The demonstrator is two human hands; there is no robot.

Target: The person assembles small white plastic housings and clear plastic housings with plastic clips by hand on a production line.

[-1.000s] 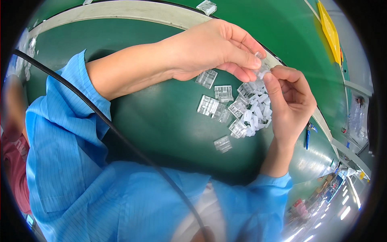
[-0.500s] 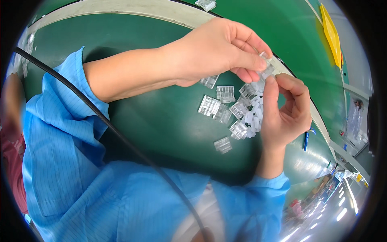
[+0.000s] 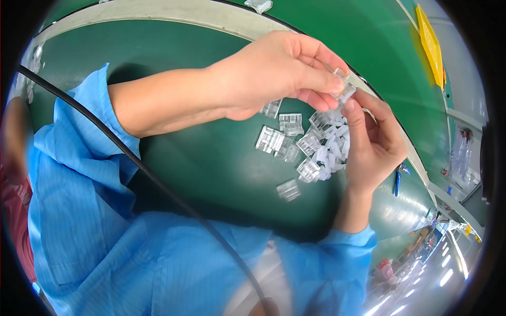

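In the head view, pinching a clear plastic block (image 3: 345, 94) between thumb and fingers of the left hand (image 3: 284, 71), right at the far end of a heap of small white pieces (image 3: 334, 151). Meeting it from the other side with the right hand (image 3: 377, 136), thumb and forefinger almost together at the block's near end; impossible to tell from here about any small piece caught between those tips. Down on the green table (image 3: 211, 163), lying scattered to the heap's left: several more clear blocks (image 3: 290, 124). Past the right wrist, spotting a blue tool (image 3: 397, 184).
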